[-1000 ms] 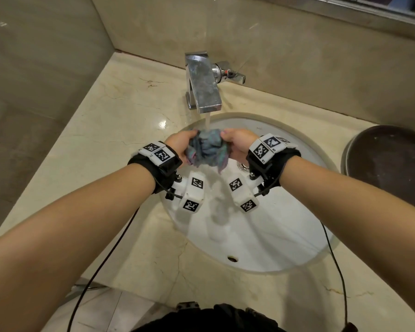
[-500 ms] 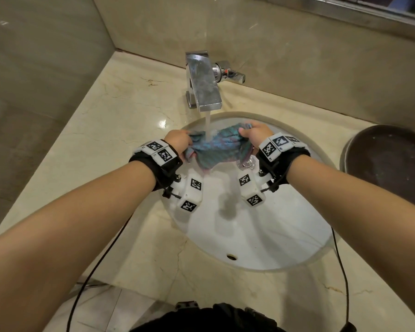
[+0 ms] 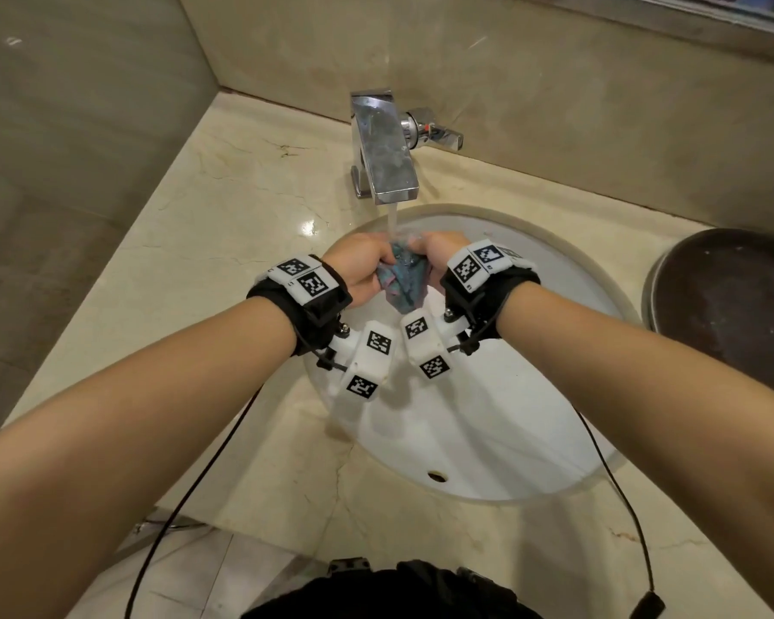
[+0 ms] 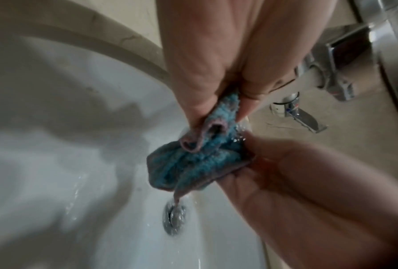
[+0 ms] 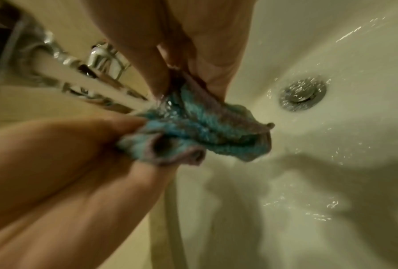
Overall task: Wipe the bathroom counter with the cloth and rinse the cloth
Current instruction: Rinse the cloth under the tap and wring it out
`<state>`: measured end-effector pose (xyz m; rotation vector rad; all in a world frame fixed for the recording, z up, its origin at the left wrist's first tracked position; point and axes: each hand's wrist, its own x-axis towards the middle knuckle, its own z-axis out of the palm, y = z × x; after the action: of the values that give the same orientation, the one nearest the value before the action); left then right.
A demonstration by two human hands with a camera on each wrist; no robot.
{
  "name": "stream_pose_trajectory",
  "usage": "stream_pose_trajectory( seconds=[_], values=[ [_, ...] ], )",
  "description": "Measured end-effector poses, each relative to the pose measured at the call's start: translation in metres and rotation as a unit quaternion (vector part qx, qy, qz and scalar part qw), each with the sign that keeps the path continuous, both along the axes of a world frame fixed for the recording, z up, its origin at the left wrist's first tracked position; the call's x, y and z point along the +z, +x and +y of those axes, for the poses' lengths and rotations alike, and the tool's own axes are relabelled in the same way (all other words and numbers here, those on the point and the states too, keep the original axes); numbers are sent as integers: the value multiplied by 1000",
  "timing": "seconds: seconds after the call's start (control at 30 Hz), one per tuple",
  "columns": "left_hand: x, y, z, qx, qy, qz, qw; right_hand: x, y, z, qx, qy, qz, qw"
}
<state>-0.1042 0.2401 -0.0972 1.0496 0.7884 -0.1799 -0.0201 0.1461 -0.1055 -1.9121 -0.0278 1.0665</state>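
- Left hand (image 3: 362, 268) pinches the left end of the bunched blue terry cloth with a pinkish edge (image 3: 404, 281), thumb and fingers curled on it.
- Between both hands, that cloth sits under the running stream from the chrome square-spouted faucet (image 3: 383, 147), above the white oval sink (image 3: 488, 422).
- Right hand (image 3: 439, 252) grips the cloth's right end, touching the left hand's side of the bundle.
- Farther right on the beige marble counter (image 3: 224, 203) sits a dark round tray (image 3: 729, 301).
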Motion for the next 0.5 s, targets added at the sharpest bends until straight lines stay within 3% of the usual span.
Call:
stream_pose_trajectory(
  seconds=[0.13,0.3,0.43,0.5],
  values=[
    [-4,-1,13,7,24,28,999,4,-13,11,32,28,35,999],
    [0,-1,1,-50,-8,1,999,7,8,1,40,-15,-24,999],
    [-3,4,9,9,6,19,1000,2,0,12,57,15,8,998],
    [-1,1,10,-11,12,19,1000,1,-3,15,69,6,-15,997]
  ],
)
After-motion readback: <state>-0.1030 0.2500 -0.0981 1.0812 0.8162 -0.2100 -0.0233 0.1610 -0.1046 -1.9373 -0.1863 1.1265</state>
